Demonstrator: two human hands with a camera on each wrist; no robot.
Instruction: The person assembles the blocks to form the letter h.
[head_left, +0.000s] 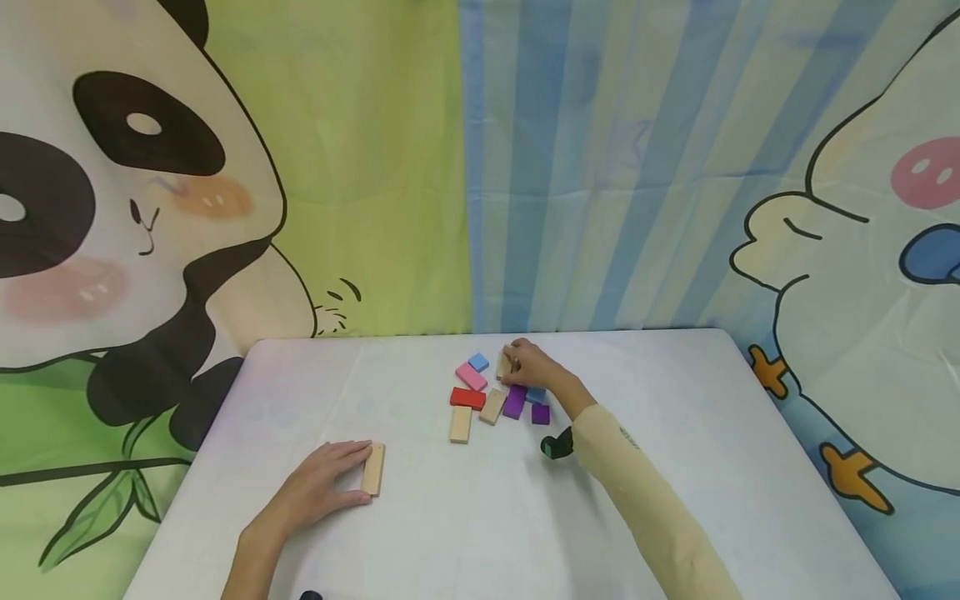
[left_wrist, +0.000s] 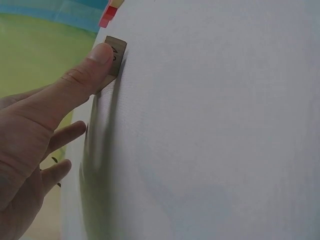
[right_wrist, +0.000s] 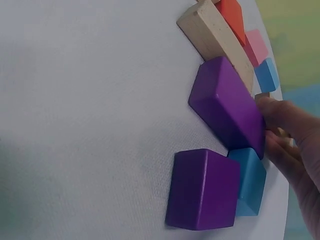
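Observation:
On the left of the white table, my left hand (head_left: 318,485) holds a plain wooden block (head_left: 373,470) between thumb and fingertips. The thumb lies against the block's end (left_wrist: 118,54) in the left wrist view. Farther back, my right hand (head_left: 538,367) pinches another plain wooden block (head_left: 504,365) at the far side of a loose group of blocks. That block is mostly hidden by fingers in the right wrist view. Nearest to the right hand (right_wrist: 300,135) there are a long purple block (right_wrist: 227,102) and a blue block (right_wrist: 251,182).
A short purple block (head_left: 540,414), two plain wooden blocks, a red block (head_left: 468,398), a pink block (head_left: 471,376) and a small blue block (head_left: 478,362) lie in the group. A patterned curtain (head_left: 375,167) hangs behind the table (head_left: 465,533).

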